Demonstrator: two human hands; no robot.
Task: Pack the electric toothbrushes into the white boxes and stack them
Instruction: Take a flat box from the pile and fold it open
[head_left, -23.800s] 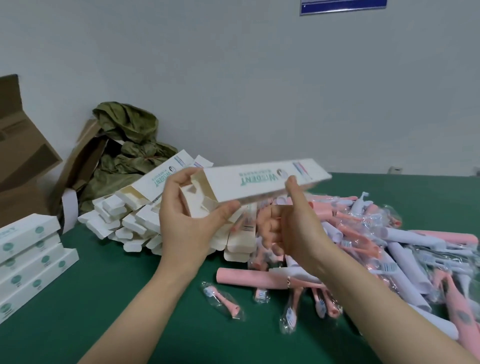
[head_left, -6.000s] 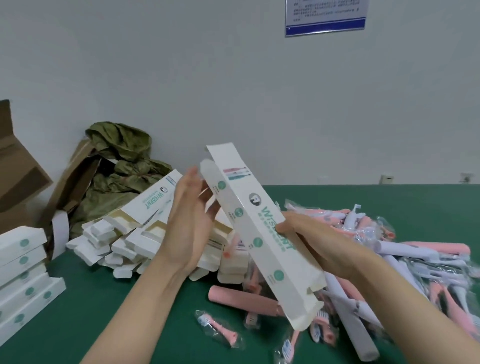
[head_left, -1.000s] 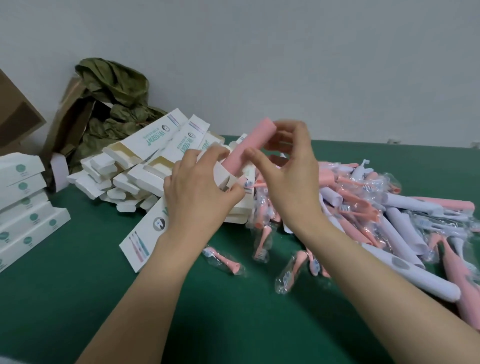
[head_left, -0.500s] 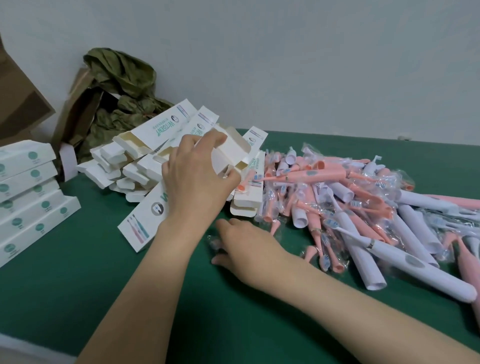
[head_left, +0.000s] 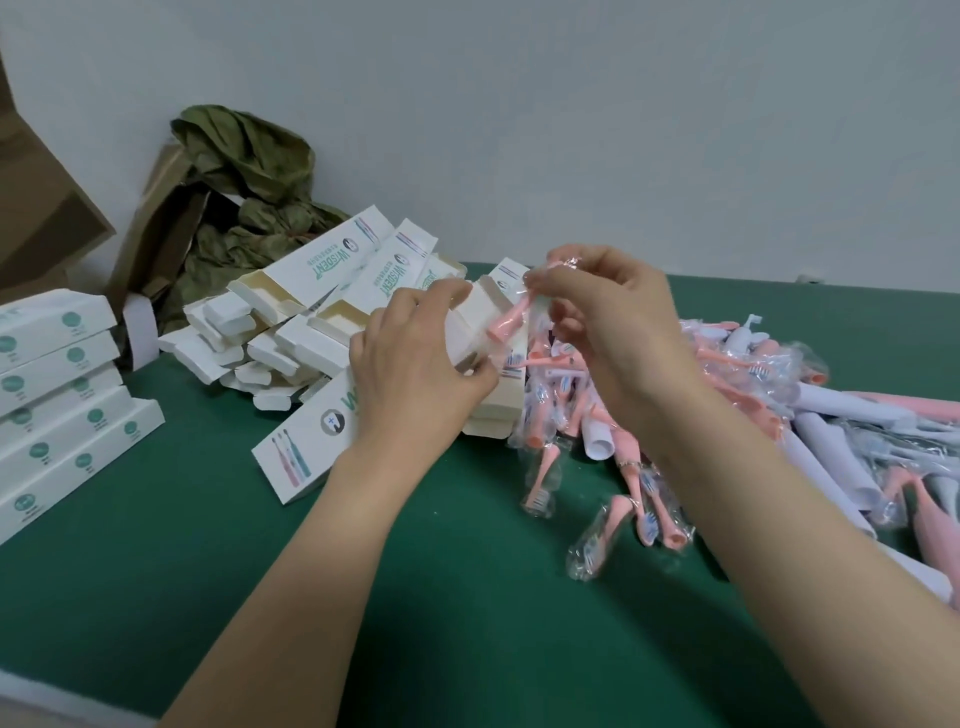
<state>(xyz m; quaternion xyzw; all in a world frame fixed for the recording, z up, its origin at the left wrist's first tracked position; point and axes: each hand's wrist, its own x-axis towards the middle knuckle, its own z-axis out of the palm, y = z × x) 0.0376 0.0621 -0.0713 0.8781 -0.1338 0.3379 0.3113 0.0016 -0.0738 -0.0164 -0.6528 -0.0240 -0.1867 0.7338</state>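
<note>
The left hand (head_left: 415, 374) grips the open long white cardboard box (head_left: 311, 447). The right hand (head_left: 608, 317) pinches a plastic-wrapped pink brush head (head_left: 506, 322) just beside the box mouth. This is the filling step, I think; next the head must slide straight inside.

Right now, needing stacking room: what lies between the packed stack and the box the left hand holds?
Only bare green table, as the head view shows.

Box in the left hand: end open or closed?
Open: the white box in the left hand has its end flap raised; the right hand pinches a wrapped brush head by its mouth.
</note>
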